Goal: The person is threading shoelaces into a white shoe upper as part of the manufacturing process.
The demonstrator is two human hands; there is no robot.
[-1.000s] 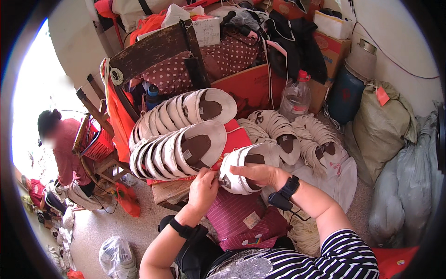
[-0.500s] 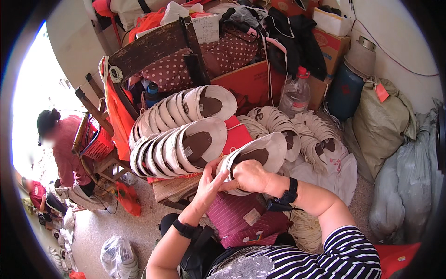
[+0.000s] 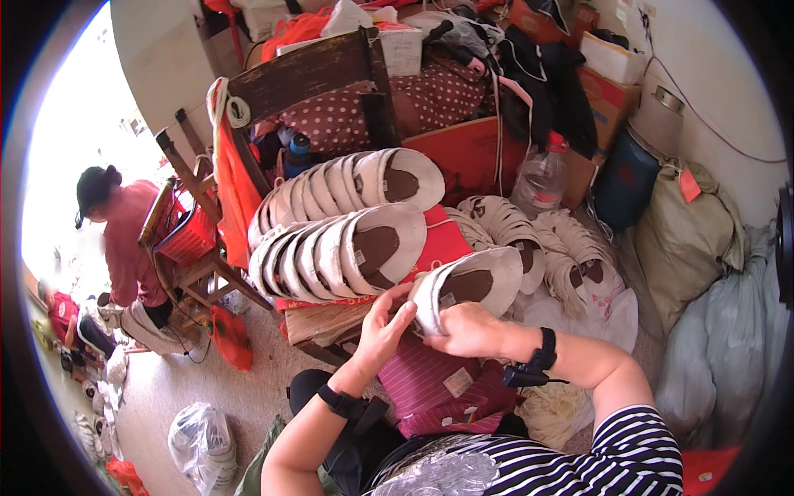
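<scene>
Both hands are on a cream fabric shoe upper (image 3: 504, 269) with a brown inside, held above my lap. My left hand (image 3: 380, 335) has its fingers and thumb at the upper's left end. My right hand (image 3: 471, 331) grips the near edge, its fingertips partly hidden by the fabric. Just beyond, one row of nested cream shoe uppers (image 3: 401, 244) lies on a red sheet over a wooden seat. A second nested row (image 3: 426, 169) lies behind it.
More cream uppers (image 3: 571, 256) lie right of the seat, near a clear plastic bottle (image 3: 539, 178). A maroon striped cloth (image 3: 422, 376) covers my lap. Cream strips (image 3: 550, 413) lie at my right. Full sacks (image 3: 682, 231) line the right wall. A person (image 3: 128, 231) sits at far left.
The view has shifted, so the scene sits further right. My right hand has drawn out from over the upper's opening to its near edge. My left hand stays at its left end.
</scene>
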